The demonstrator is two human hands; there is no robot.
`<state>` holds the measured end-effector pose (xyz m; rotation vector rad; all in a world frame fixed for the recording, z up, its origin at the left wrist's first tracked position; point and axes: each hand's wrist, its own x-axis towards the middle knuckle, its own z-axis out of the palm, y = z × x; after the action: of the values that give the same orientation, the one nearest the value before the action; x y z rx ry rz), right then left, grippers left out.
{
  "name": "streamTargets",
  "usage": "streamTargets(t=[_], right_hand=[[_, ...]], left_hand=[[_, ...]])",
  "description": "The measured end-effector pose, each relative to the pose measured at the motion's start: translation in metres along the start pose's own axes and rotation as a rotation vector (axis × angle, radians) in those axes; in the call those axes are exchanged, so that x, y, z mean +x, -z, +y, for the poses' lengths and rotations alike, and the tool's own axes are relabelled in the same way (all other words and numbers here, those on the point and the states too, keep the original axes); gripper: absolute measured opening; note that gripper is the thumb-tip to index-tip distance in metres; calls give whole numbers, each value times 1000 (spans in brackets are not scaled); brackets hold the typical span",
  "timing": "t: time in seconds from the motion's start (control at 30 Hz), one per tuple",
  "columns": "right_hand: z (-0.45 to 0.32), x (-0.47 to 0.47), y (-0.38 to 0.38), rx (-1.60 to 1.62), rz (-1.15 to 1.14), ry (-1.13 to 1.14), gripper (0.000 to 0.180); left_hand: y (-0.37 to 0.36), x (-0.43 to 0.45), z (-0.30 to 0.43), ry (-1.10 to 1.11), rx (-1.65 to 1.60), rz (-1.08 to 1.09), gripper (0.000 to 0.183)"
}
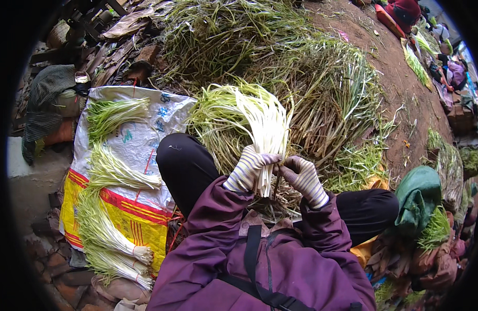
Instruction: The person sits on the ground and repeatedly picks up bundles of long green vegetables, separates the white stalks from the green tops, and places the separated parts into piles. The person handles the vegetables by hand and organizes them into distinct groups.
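Note:
My left hand (250,166), in a striped knit glove, is closed around a loose bunch of pale leek-like stalks (268,136). Their white cut ends point towards me and the yellow-green tops fan out away from me. Against the bunch's right side, my right hand (304,177), in a matching glove, has its thumb and finger pinched together. A thin dark strand (276,184) hangs down between the hands and appears to be caught in that pinch. Both hands are above my crossed legs.
On my left, a white and yellow woven sack (140,204) carries several bunches of stalks (122,241), some bound with red ties. A big heap of green and brown stalks (324,101) lies in front. A green cloth (419,198) covers my right knee's far side. Other people (454,74) sit far right.

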<state>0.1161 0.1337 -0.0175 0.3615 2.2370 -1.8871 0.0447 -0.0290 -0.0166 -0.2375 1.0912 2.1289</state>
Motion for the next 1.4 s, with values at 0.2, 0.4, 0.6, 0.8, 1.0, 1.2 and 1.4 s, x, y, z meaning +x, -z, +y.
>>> streamTargets(t=[0.2,0.4,0.6,0.8,1.0,1.2,1.4], right_hand=[[-20,-3,-7,-371,129,316,14],[-22,-6,-16,-596,309,503,10],[-20,-8,-19,-739,415,525,11],[-14,-7,-17,-622,298,699,12],[8,-53,-17,-720,-246,552,14],[58,-82,-6,-1224,-627,-185,21],[-18,-53,17,-670,-7,177,18]], left_hand=[[2,10,-10,-59,67,77,33],[-1,11,-13,-107,106,169,30],[-5,11,-13,-121,286,219,28],[-1,8,-12,-97,181,224,25],[-1,3,10,-143,70,250,18],[2,7,18,-218,62,265,15],[4,3,13,-152,76,215,18]])
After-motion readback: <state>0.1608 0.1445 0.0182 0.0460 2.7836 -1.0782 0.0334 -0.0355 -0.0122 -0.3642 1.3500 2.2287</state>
